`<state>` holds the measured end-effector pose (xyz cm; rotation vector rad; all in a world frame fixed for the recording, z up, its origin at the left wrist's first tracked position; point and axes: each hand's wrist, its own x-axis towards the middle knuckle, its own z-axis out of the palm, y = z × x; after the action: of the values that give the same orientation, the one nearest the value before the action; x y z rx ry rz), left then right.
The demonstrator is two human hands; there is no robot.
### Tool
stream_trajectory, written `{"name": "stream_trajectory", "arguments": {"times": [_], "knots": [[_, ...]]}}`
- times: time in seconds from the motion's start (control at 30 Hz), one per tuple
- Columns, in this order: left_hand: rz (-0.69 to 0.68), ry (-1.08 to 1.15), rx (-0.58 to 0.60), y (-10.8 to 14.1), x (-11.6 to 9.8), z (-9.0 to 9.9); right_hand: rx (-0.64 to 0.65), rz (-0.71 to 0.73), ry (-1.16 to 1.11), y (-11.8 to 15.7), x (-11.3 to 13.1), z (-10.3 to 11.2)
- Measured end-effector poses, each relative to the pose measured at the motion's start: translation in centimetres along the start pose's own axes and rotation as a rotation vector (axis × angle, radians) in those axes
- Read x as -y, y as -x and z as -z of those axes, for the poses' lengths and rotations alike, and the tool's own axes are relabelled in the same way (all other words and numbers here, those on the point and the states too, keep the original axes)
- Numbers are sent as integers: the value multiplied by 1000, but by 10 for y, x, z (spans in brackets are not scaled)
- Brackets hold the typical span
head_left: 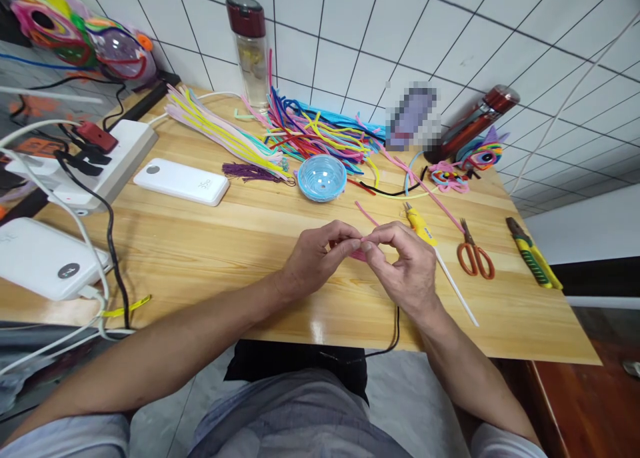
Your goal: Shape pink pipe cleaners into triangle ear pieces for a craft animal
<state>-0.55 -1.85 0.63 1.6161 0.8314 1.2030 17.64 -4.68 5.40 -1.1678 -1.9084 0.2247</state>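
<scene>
Both hands meet over the middle of the wooden table, pinching a pink pipe cleaner (358,253) between thumbs and fingertips. My left hand (320,255) is closed on its left part, and my right hand (403,261) grips it on the right. One pink end (367,213) sticks out beyond the fingers; most of the rest is hidden by them. Just past the right hand lies a yellow glue gun (419,222) with a white glue stick (457,288) trailing from it. Farther back sits a small blue bowl (323,178).
Several loose coloured pipe cleaners (320,128) are piled at the back. Orange-handled scissors (475,258) and green-yellow pliers (533,255) lie on the right. A white power bank (181,181), a power strip (115,165) and cables are on the left. A bottle (249,51) and red flask (473,121) stand behind.
</scene>
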Motion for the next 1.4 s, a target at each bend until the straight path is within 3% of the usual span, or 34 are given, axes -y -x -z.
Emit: {"name": "stream_trajectory", "arguments": {"times": [0.17,0.27,0.37,0.97,1.4], "knots": [[46,70,-13,-3,-1,1,38,-174,-127,0,-5,-1],[120,214,2,-6,-1,0,82,-350,-276,-1,-11,-2],[158,354,-6,-10,2,0,81,-433,-372,-2,-16,-4],[276,359,20,-11,0,2,105,-491,-449,-4,-19,-10],[219,312,-32,-14,6,1,130,-454,-420,0,-15,-13]]}}
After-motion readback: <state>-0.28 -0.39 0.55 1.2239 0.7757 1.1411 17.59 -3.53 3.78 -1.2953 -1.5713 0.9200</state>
